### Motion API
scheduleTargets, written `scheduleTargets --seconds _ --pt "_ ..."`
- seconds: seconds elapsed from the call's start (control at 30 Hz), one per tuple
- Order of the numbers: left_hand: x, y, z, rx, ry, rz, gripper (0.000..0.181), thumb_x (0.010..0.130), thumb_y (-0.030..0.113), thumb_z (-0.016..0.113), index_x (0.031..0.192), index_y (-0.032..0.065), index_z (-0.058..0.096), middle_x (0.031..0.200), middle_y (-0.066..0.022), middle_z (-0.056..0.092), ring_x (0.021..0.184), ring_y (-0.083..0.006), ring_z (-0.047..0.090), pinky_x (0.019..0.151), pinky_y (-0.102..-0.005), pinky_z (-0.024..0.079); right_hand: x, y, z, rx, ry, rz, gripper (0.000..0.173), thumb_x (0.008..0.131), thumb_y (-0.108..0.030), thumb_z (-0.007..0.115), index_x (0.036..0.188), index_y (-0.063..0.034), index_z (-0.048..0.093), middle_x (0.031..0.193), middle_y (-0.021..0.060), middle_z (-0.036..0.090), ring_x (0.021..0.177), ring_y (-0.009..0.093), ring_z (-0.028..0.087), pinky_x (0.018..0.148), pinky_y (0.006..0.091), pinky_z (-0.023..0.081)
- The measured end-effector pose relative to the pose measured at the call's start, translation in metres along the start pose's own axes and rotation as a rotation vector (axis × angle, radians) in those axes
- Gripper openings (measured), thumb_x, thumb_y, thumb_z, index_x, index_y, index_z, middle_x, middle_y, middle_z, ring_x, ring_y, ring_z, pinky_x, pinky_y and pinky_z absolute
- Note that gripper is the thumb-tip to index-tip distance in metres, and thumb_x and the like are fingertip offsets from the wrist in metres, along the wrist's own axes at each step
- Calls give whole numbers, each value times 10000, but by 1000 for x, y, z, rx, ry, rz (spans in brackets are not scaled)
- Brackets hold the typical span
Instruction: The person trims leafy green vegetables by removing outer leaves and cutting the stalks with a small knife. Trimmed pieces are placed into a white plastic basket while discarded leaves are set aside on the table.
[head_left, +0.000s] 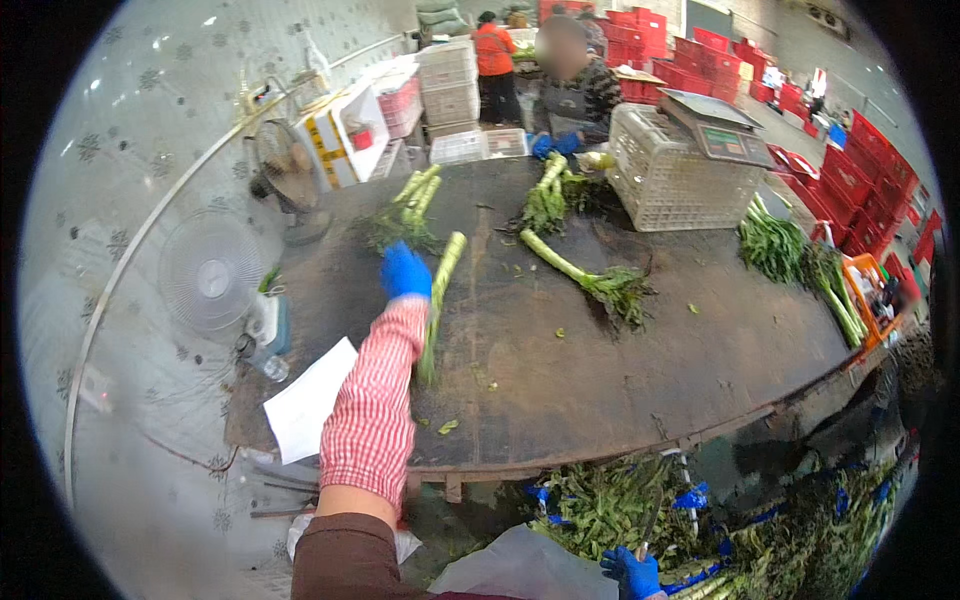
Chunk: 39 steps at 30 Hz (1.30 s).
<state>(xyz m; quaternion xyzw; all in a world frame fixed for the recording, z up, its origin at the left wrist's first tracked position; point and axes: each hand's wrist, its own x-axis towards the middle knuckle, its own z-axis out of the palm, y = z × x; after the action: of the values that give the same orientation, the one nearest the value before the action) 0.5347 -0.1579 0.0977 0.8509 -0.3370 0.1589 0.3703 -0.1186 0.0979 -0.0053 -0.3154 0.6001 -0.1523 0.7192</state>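
My left hand (406, 273), in a blue glove with a red-checked sleeve cover, reaches over the table beside a long celtuce stem (445, 274); whether its fingers touch the leaves is hidden. Just beyond it lie several celtuce stems (417, 193). At the bottom, near my body, my right hand (632, 571), also gloved in blue, grips a knife (652, 521) by its handle, blade up. Another leafy celtuce stem (562, 262) lies at the middle of the dark table (600, 390). White paper (311, 401) lies left of my forearm.
Across the table a co-worker (566, 105) in blue gloves is at more celtuce (547, 195). A white crate (675, 180) bears a scale (724, 139). Leafy bundles (772, 240) and an orange basket (874, 300) stand right. A fan (285, 165) is left; leafy stalks (622, 499) lie below the edge.
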Motion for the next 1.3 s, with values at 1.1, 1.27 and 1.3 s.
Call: scheduleTargets --seconds 1.1,1.27,1.3 --pt "-715 220 -12 547 -1890 1314 475 856 463 591 1141 83 596 1024 -201 664 942 -396 635 820 -472 503 -99 444 -341 94 1200 264 519 838 -481 642 1017 5 602 983 256 642 932 406 620 799 462 481" --pt "-922 286 13 137 -2012 1277 389 898 354 573 1110 29 593 1068 -238 633 985 -389 618 824 -441 491 -67 466 -386 601 1295 2 396 860 -368 667 908 18 597 789 148 625 717 250 583 662 391 461" --pt "-968 320 4 172 -2042 1162 378 906 335 568 1110 17 580 1030 -228 644 961 -377 628 806 -433 490 -65 464 -385 718 1266 -19 389 860 -364 668 889 17 597 760 128 615 694 220 564 642 382 453"
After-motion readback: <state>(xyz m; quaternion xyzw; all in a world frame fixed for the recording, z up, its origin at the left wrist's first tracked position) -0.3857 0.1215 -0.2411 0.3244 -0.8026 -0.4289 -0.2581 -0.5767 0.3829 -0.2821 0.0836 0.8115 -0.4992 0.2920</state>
